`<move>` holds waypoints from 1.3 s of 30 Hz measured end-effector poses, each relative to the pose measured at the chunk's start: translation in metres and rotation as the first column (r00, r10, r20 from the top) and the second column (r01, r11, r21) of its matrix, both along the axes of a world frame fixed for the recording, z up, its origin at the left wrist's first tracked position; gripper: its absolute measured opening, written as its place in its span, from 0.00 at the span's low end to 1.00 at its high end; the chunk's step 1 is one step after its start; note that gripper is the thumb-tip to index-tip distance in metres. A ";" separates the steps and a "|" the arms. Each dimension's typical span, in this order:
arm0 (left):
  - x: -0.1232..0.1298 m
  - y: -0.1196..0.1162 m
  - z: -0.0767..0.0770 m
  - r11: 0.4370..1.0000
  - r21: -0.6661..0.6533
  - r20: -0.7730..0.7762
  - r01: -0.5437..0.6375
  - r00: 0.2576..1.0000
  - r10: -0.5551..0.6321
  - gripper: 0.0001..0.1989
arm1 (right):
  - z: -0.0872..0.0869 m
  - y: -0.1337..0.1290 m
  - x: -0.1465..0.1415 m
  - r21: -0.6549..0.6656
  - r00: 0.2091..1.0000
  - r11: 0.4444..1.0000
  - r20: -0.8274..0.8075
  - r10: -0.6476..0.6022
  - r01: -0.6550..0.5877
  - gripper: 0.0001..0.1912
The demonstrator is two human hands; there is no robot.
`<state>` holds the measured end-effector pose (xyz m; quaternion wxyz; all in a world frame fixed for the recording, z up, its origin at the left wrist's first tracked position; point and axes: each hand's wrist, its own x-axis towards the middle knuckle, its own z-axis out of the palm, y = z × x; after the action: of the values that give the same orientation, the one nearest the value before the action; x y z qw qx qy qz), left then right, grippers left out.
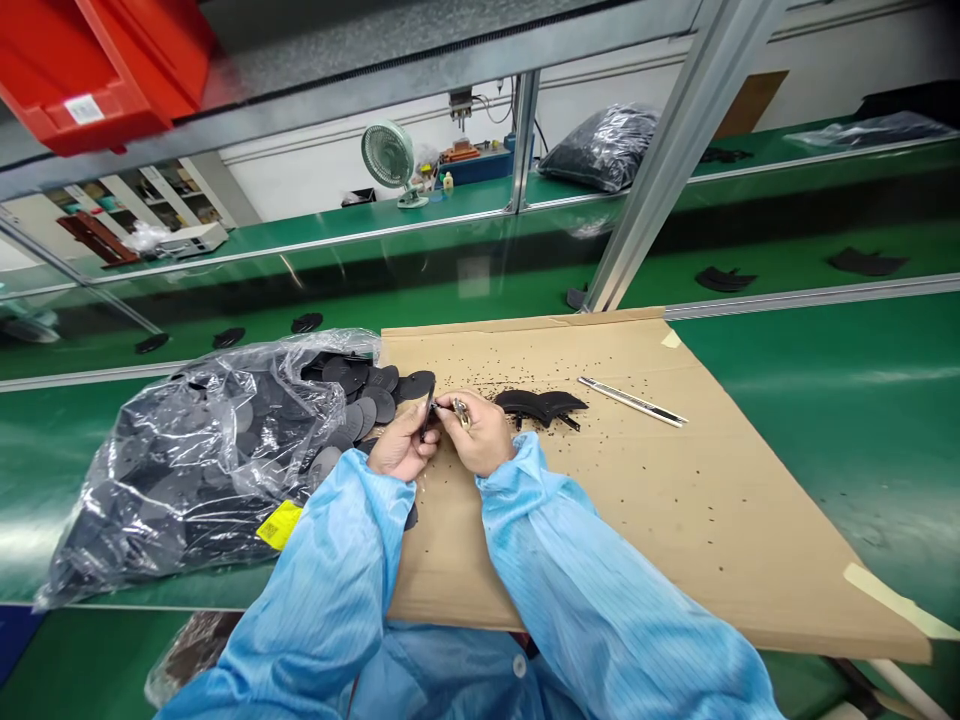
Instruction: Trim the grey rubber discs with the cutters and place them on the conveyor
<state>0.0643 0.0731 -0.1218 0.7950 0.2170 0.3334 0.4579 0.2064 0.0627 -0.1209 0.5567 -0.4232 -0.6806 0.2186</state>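
My left hand [399, 450] is closed on a thin black plastic disc [429, 402], held upright and seen edge-on above the cardboard. My right hand [486, 440] grips a small shiny metal hand tool [463, 413]; its exact kind is partly hidden by the fingers. The right fingertips meet the disc's face. Left of the hands, loose black discs [380, 402] spill from a clear plastic bag [112, 520] filled with more of them. Curved black plastic parts [541, 404] lie just right of my right hand, among scattered tiny black bits.
A cardboard sheet [600, 540] covers the worktop. Slim white-and-black tools [634, 402] rest on it at the right. Behind runs a green conveyor belt [420, 270] carrying black parts. A metal post [660, 180] and a red bin [97, 80] overhang the bench.
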 end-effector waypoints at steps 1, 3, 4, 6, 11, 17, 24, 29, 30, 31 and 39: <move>0.000 0.000 -0.001 1.000 0.016 0.001 0.006 1.000 -0.006 0.13 | 0.000 -0.001 0.000 0.017 1.000 1.000 0.007 -0.001 0.000 0.07; 0.000 0.000 -0.002 0.999 0.045 -0.004 0.005 1.000 -0.005 0.14 | 0.000 -0.002 -0.001 0.035 1.000 0.999 0.008 0.000 -0.001 0.06; 0.001 -0.001 -0.003 0.998 0.061 -0.013 -0.009 1.000 0.010 0.14 | 0.000 -0.002 -0.002 0.038 1.000 0.999 0.001 -0.003 0.003 0.06; 0.005 -0.001 -0.004 0.991 0.102 -0.038 -0.082 0.996 0.087 0.14 | -0.003 -0.002 -0.004 0.032 0.999 0.999 -0.027 -0.028 0.029 0.07; 0.014 0.010 0.009 0.903 0.179 -0.150 -0.390 0.897 0.416 0.17 | -0.011 0.003 -0.006 -0.073 0.965 0.981 -0.184 -0.188 0.178 0.08; -0.011 0.104 0.052 0.696 0.655 -0.539 -0.294 0.465 0.703 0.16 | -0.015 0.004 -0.012 -0.103 0.949 0.975 -0.230 -0.215 0.196 0.08; 0.003 0.193 0.066 0.692 0.698 -0.696 0.181 -0.053 0.716 0.26 | -0.013 -0.002 -0.018 -0.073 0.942 0.976 -0.258 -0.216 0.204 0.07; 0.067 0.163 0.031 0.640 0.456 -0.889 0.619 0.280 0.363 0.21 | -0.002 -0.012 -0.014 0.019 0.874 0.936 -0.365 -0.321 0.352 0.04; 0.079 0.153 0.025 0.554 0.402 -0.914 0.729 0.290 0.282 0.23 | 0.001 -0.014 -0.014 0.050 0.873 0.932 -0.372 -0.316 0.358 0.04; 0.089 0.144 0.019 0.459 0.357 -0.932 0.814 0.280 0.228 0.25 | 0.003 -0.017 -0.014 0.077 0.872 0.929 -0.381 -0.308 0.362 0.04; 0.107 0.100 0.008 0.302 0.291 -0.950 0.908 0.237 0.203 0.26 | 0.005 -0.022 -0.014 0.083 0.856 0.928 -0.423 -0.298 0.364 0.03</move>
<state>0.1712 0.1731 -0.1142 0.3180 0.8834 0.3318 0.0917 0.1928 0.0404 -0.1161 0.7463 -0.4339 -0.4831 0.1462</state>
